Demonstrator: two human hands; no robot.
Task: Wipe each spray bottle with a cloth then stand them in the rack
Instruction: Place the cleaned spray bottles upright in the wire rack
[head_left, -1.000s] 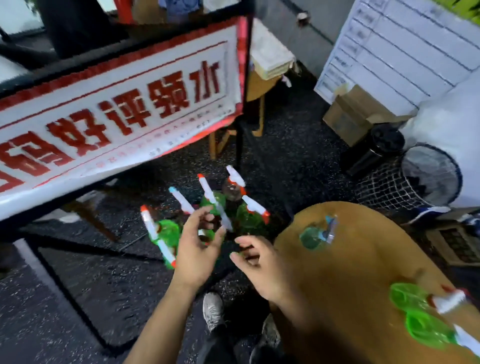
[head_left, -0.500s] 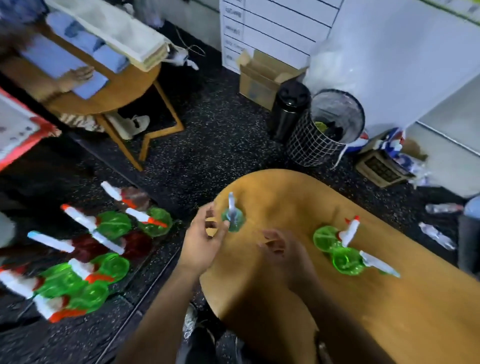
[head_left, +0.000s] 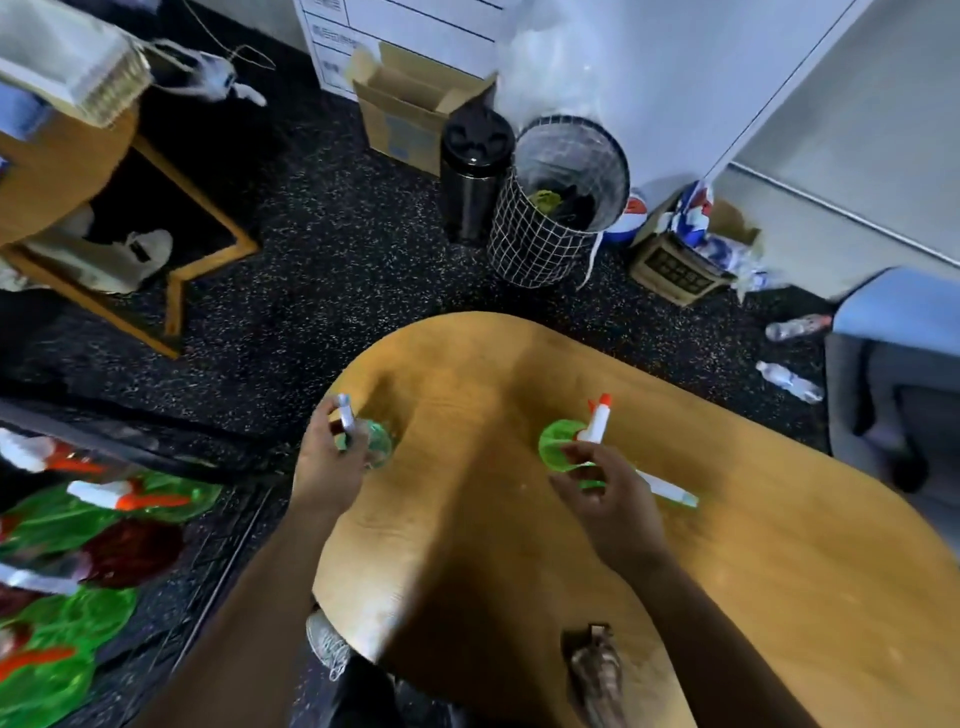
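cloth (head_left: 595, 670) lies on the table (head_left: 779, 597) near edge. l hand (head_left: 326, 462) grips a teal bottle (head_left: 375, 447) by its neck; r hand (head_left: 613, 506) curls round a green bottle (head_left: 558, 446) w/ another beside it — rack (head_left: 218, 551) of bottles on floor at left, wire bin (head_left: 558, 208) far back.

Materials and finishes as I see them from the head camera.

The table (head_left: 519, 364) looks like smooth wood with a satin yellow sheen. Each spray bottle looks like translucent glossy plastic: the teal one (head_left: 376, 447) with a white plastic head, the green one (head_left: 558, 447) with a white and orange head. The floor (head_left: 337, 249) is matt, rough, black with pale speckles. I see a wire-mesh bin (head_left: 540, 244), a glossy black canister (head_left: 475, 171) and a matt cardboard box (head_left: 405, 114).
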